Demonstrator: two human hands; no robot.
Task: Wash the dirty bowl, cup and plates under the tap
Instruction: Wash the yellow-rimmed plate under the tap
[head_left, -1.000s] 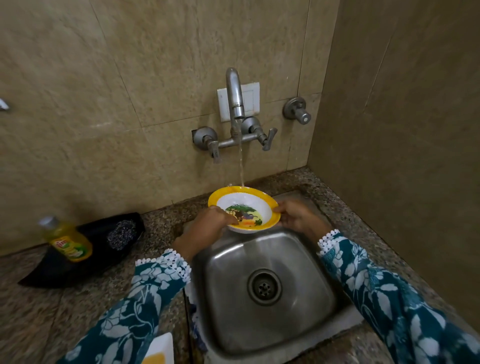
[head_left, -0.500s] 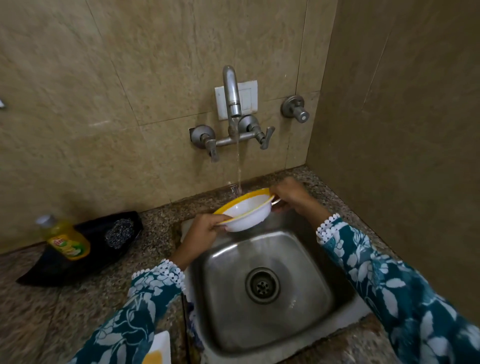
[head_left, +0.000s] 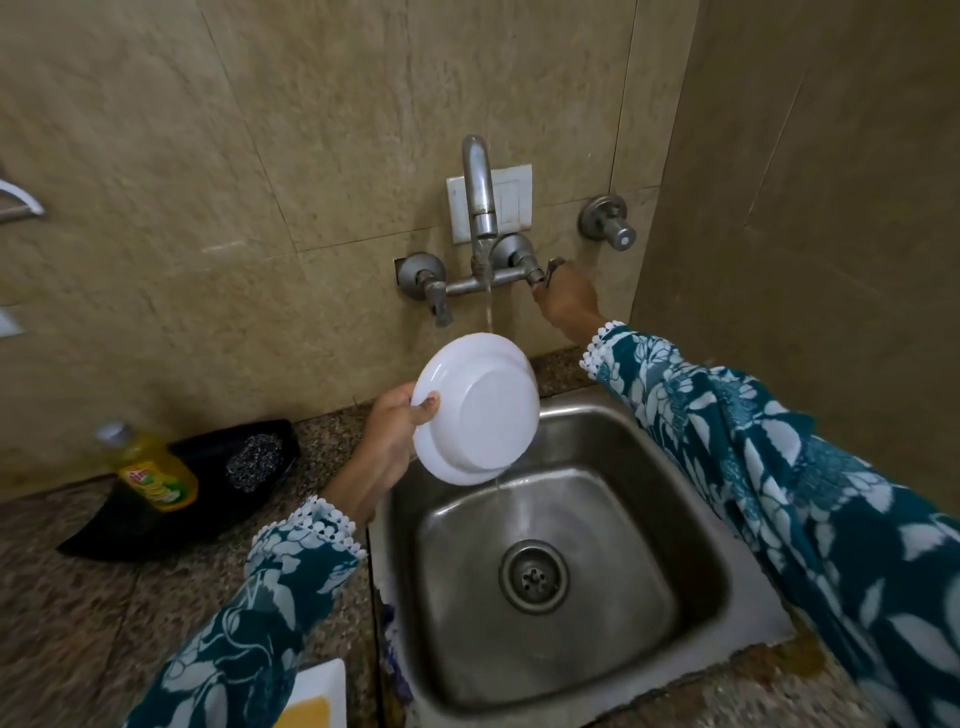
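My left hand (head_left: 390, 435) grips the rim of the bowl (head_left: 480, 410), which is tipped up so its white underside faces me, over the back left of the steel sink (head_left: 670, 551). A thin stream of water falls from the wall tap (head_left: 479, 208) onto the bowl's top edge and drips off its bottom into the sink. My right hand (head_left: 565, 300) is up at the tap's right handle (head_left: 545, 270), fingers closed around it. The bowl's inside is hidden.
A yellow dish-soap bottle (head_left: 150, 467) and a steel scrubber (head_left: 254, 460) lie in a black tray (head_left: 130, 525) on the granite counter at the left. A white and yellow plate corner (head_left: 317, 696) shows at the bottom edge. A side wall stands close on the right.
The bowl went from level under the stream to tipped up with its underside toward me. My right hand let go of its rim and rose to the tap's right handle.
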